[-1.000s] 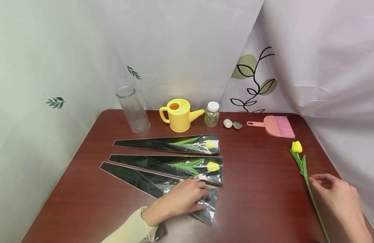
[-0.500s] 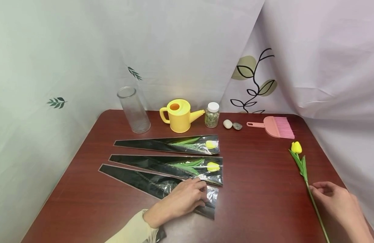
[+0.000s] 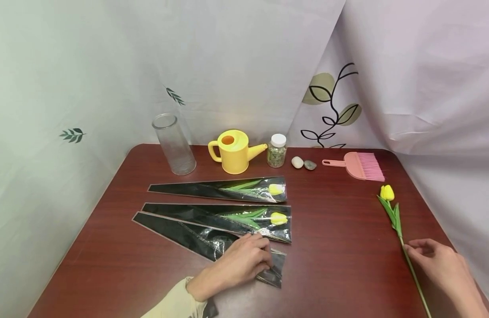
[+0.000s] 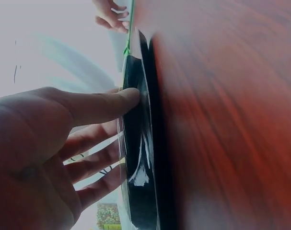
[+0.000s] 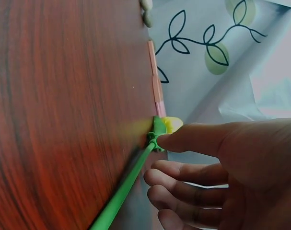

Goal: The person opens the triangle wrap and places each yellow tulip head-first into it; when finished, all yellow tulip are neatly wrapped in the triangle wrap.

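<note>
My left hand (image 3: 238, 265) lies flat, fingers straight, on the wide end of the nearest sleeve (image 3: 189, 238), pressing it to the tabletop (image 3: 340, 256). The left wrist view shows the fingers (image 4: 104, 103) spread over the sleeve's glossy black film (image 4: 138, 158). This sleeve holds no flower that I can see.

My right hand (image 3: 439, 265) rests at the right edge of the tabletop, fingers only loosely bent, fingertips at the stem of a loose tulip (image 3: 397, 225). In the right wrist view the thumb (image 5: 193, 139) touches the green stem (image 5: 128, 182) near a leaf joint; a closed grip on it is not visible. The tulip lies on the tabletop with its yellow head (image 3: 387, 192) pointing away from me, well apart from the sleeves.

Just beyond the nearest sleeve, overlapping it, lies a second sleeve (image 3: 197, 214) with a yellow tulip inside. A third sleeve (image 3: 189, 189), also with a tulip, lies behind that.

Along the far edge, left to right: glass cylinder (image 3: 173, 143), yellow watering can (image 3: 234, 151), small jar (image 3: 277, 150), two pebbles (image 3: 303, 163), pink brush (image 3: 359, 165). Printed curtains (image 3: 268, 66) hang behind.
</note>
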Available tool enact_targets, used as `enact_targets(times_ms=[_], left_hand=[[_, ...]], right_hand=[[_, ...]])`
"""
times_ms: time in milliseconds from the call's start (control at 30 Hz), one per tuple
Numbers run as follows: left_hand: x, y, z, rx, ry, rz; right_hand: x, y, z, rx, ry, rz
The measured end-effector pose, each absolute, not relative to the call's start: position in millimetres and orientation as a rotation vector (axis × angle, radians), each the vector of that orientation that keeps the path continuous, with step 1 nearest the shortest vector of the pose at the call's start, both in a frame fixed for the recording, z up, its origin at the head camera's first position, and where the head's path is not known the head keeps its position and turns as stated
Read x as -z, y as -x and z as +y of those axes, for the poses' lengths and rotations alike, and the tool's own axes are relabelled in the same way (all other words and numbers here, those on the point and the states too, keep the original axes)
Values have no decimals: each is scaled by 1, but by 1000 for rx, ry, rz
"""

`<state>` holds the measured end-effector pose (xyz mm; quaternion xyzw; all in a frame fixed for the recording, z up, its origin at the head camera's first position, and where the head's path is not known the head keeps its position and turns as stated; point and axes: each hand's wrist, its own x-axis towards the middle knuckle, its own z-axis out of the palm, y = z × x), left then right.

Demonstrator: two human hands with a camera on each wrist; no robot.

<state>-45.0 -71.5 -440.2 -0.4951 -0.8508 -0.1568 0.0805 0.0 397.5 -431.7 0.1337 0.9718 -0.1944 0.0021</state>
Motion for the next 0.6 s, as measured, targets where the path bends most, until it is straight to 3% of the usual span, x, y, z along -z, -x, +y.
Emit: enact_targets(times_ms=[600], left_hand=[[444,50,-71,585,1515,-2497]], right_hand=[[434,1,402,591,-401,3021]])
